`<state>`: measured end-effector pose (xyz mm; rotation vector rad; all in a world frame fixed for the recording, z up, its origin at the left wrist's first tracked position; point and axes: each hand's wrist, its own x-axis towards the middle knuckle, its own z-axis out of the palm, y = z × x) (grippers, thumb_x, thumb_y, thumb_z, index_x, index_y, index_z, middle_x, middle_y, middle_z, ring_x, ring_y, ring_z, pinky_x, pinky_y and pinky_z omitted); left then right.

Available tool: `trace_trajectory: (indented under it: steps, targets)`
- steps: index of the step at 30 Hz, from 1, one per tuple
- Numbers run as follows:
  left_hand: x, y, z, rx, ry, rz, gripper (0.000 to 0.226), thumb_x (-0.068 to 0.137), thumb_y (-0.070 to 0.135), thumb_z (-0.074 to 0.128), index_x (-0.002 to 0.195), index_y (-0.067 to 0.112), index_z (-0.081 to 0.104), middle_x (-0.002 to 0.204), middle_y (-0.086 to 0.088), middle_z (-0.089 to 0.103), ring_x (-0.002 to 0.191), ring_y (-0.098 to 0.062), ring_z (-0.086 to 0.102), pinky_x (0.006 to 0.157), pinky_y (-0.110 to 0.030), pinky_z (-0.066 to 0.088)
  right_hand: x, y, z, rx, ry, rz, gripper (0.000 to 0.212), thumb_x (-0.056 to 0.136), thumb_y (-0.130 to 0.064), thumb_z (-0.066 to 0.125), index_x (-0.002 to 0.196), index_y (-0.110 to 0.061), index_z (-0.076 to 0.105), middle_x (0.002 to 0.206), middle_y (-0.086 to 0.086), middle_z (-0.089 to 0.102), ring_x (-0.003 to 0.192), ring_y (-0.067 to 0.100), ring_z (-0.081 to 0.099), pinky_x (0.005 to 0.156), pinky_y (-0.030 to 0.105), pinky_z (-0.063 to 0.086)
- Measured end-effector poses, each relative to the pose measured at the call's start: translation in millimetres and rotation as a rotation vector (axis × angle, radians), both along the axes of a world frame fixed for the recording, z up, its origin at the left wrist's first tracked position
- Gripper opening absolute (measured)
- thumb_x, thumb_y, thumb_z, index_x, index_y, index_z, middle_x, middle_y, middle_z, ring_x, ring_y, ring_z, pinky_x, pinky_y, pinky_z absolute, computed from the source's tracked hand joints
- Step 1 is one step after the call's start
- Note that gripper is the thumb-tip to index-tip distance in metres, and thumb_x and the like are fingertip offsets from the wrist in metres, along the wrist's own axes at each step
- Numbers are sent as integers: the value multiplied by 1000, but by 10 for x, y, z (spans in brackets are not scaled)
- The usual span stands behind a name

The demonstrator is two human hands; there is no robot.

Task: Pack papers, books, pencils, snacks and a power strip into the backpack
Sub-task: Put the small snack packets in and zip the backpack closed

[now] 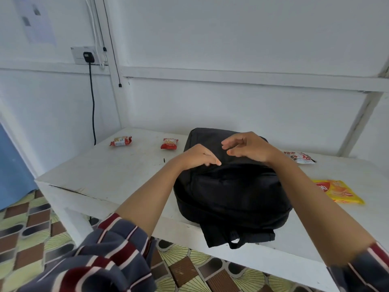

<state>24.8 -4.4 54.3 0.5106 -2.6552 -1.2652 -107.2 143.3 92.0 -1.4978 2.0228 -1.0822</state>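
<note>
The backpack (231, 192) is laid flat at the table's (105, 171) front edge, with its straps hung over. The left hand (196, 158) is rested on it with fingertips together; whether anything is gripped cannot be told. The right hand (248, 147) is held loosely curled above it, empty. A yellow packet (339, 191) is seen rightward, a white packet (300, 157) behind it, and a red packet (169, 143) and a second red packet (121, 141) near the back edge.

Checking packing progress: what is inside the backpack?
Its inside is hidden under black fabric. The left hand and right hand are over the backpack. A red snack packet lies outside on the table.
</note>
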Motion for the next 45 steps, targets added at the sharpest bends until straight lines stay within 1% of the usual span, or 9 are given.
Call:
trace_trajectory:
  steps: [6, 10, 13, 16, 26, 32, 38, 42, 45]
  targets:
    - [299, -392, 0, -32, 152, 216, 9, 83, 24, 67, 83, 19, 74, 78, 12, 63, 86, -1, 55, 72, -16, 40, 194, -597, 6, -20, 49, 23, 29, 85, -6, 64, 113, -12, 64, 103, -2, 64, 88, 0, 57, 74, 9, 43]
    - [505, -843, -55, -167, 134, 335, 14, 87, 24, 62, 88, 16, 73, 82, 7, 59, 76, -3, 52, 71, -18, 39, 348, -1159, -65, 32, 79, 67, 36, 84, -5, 64, 119, -11, 60, 109, 7, 61, 95, 11, 57, 85, 19, 44]
    - [630, -1270, -128, -334, -6, 436, 16, 87, 28, 59, 90, 17, 71, 95, -1, 65, 95, -20, 60, 83, -36, 46, 444, -1636, -142, 91, 91, 71, 41, 84, -7, 65, 123, -15, 56, 111, 9, 61, 105, 22, 58, 92, 28, 43]
    - [758, -1711, -248, -369, -141, 480, 26, 89, 26, 58, 114, 19, 63, 120, -3, 60, 110, -21, 56, 91, -36, 46, 527, -2104, -244, 116, 77, 45, 46, 84, -8, 64, 128, -16, 51, 119, 13, 57, 107, 25, 56, 88, 27, 43]
    - [922, -2837, -359, -345, -148, 468, 37, 90, 23, 58, 126, 17, 56, 130, -5, 54, 118, -19, 50, 83, -23, 31, 500, -3250, -637, 149, 9, -73, 51, 83, -7, 65, 130, -18, 50, 133, 10, 47, 117, 25, 51, 94, 30, 42]
    - [745, -3437, -542, -384, -228, 475, 40, 87, 30, 61, 127, 24, 56, 133, -10, 46, 123, -31, 41, 105, -43, 34, 187, -3670, -859, 204, 83, -143, 55, 82, -7, 67, 133, -16, 48, 144, 5, 39, 125, 20, 46, 90, 19, 31]
    - [523, -3928, -667, -368, -277, 470, 62, 83, 26, 66, 139, 29, 40, 147, -5, 28, 134, -27, 25, 107, -41, 30, -188, -4020, -1040, 364, 195, -194, 65, 76, -20, 75, 134, -24, 47, 148, 1, 34, 137, 27, 26, 113, 38, 22]
    - [439, -4158, -782, -395, -414, 403, 85, 77, 29, 73, 146, 32, 23, 157, -2, 9, 142, -30, 12, 111, -45, 23, -294, -4130, -1138, 572, 235, -157, 79, 69, -32, 77, 138, -34, 39, 151, -2, 25, 139, 29, 22, 112, 46, 26]
    - [414, -4289, -833, -400, -531, 354, 94, 75, 32, 74, 147, 36, 15, 158, 0, 4, 143, -32, 9, 115, -48, 18, -349, -4185, -1197, 665, 150, -139, 83, 60, -38, 80, 134, -38, 42, 147, -3, 31, 129, 26, 37, 104, 43, 39]
